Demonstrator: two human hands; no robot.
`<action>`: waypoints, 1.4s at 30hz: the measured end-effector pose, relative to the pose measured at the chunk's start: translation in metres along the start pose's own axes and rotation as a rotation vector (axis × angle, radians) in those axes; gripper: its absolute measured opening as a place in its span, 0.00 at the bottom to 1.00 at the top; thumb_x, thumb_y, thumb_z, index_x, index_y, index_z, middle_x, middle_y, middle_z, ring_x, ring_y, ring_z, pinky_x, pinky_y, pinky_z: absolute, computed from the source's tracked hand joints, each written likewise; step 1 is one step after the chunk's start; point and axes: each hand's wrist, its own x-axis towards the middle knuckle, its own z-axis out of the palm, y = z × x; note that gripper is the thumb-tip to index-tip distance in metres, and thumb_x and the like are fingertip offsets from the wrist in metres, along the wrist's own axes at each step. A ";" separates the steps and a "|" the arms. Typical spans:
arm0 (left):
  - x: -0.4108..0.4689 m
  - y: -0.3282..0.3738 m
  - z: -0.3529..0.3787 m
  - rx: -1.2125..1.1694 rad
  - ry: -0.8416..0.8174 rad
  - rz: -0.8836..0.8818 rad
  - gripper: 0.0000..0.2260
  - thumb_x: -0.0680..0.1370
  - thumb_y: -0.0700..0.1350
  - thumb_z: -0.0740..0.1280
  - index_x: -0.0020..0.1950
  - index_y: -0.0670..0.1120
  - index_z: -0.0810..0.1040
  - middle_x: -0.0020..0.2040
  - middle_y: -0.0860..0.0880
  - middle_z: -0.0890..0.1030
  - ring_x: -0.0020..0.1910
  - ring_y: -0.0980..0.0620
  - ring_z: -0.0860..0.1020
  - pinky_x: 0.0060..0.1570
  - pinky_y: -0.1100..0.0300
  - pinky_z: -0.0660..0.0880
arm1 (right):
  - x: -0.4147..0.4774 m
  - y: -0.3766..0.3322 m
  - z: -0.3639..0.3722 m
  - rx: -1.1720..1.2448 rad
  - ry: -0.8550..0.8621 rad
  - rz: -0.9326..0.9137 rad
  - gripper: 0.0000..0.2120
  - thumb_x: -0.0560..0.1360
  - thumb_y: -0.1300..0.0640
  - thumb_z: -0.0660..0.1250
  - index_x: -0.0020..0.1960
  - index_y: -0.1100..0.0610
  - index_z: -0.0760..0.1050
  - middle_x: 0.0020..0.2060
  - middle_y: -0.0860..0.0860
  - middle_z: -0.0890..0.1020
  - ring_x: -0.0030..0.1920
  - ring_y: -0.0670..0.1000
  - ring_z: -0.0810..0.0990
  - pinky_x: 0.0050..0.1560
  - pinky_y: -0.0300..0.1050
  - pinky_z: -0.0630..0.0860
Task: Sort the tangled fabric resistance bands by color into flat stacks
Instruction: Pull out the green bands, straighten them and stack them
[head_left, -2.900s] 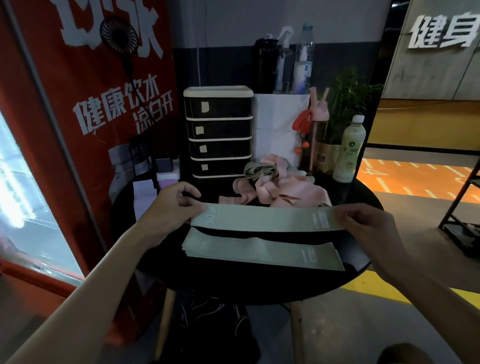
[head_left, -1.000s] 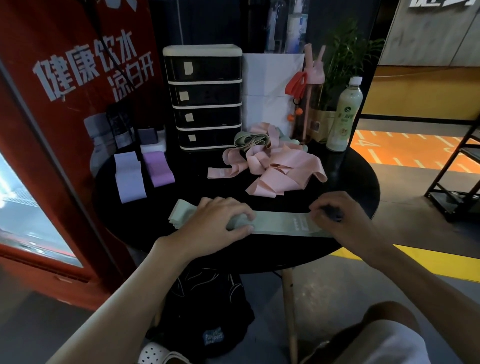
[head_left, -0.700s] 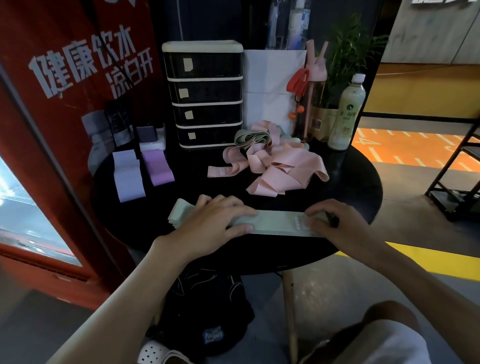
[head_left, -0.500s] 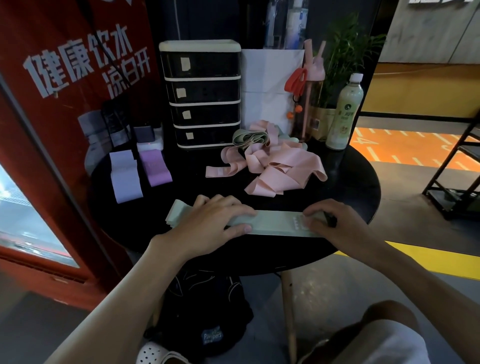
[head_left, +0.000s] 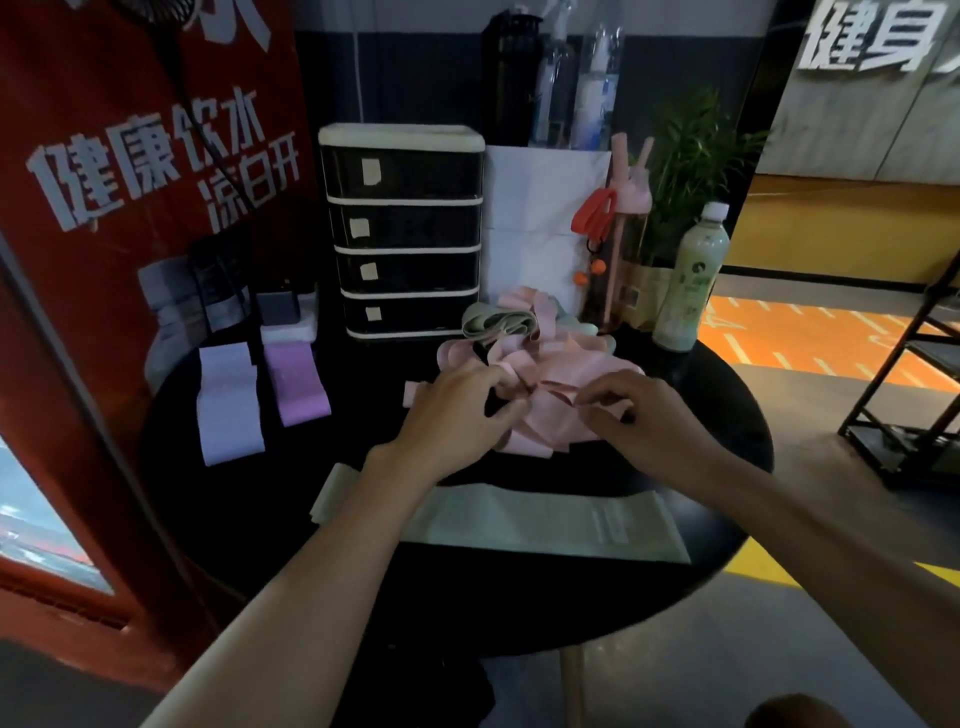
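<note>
Both hands, the left (head_left: 457, 410) and right (head_left: 631, 410), have left the flattened green stack (head_left: 545, 519) and now pinch into the pink tangle (head_left: 561, 384); pink sorting begins.

A black drawer unit (head_left: 401, 228) stands beside a pale bottle (head_left: 688, 278).

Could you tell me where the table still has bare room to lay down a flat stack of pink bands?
Bare black table lies between the purple band and the pink tangle, ahead of the green stack. A smaller patch sits right of the tangle, before the bottle. The back edge by the drawer unit is crowded.
</note>
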 end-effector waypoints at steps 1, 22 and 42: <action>0.002 -0.004 0.006 -0.024 0.016 -0.022 0.10 0.78 0.57 0.65 0.57 0.57 0.78 0.57 0.56 0.77 0.59 0.52 0.75 0.55 0.48 0.69 | 0.015 -0.001 0.003 -0.003 0.026 -0.009 0.04 0.75 0.58 0.70 0.47 0.52 0.82 0.43 0.40 0.81 0.48 0.42 0.79 0.50 0.31 0.72; 0.002 -0.026 0.038 0.183 -0.007 -0.089 0.16 0.78 0.63 0.60 0.61 0.56 0.74 0.60 0.54 0.75 0.68 0.49 0.67 0.62 0.50 0.64 | 0.191 0.036 0.069 -0.333 0.060 0.011 0.08 0.73 0.57 0.67 0.40 0.46 0.83 0.44 0.47 0.79 0.44 0.50 0.77 0.42 0.44 0.73; 0.010 0.004 -0.014 -0.168 0.334 -0.005 0.04 0.77 0.49 0.69 0.50 0.52 0.80 0.47 0.54 0.83 0.46 0.53 0.80 0.48 0.51 0.78 | 0.154 -0.052 -0.035 0.350 0.306 -0.059 0.09 0.77 0.65 0.67 0.41 0.54 0.79 0.35 0.50 0.81 0.34 0.46 0.82 0.35 0.39 0.79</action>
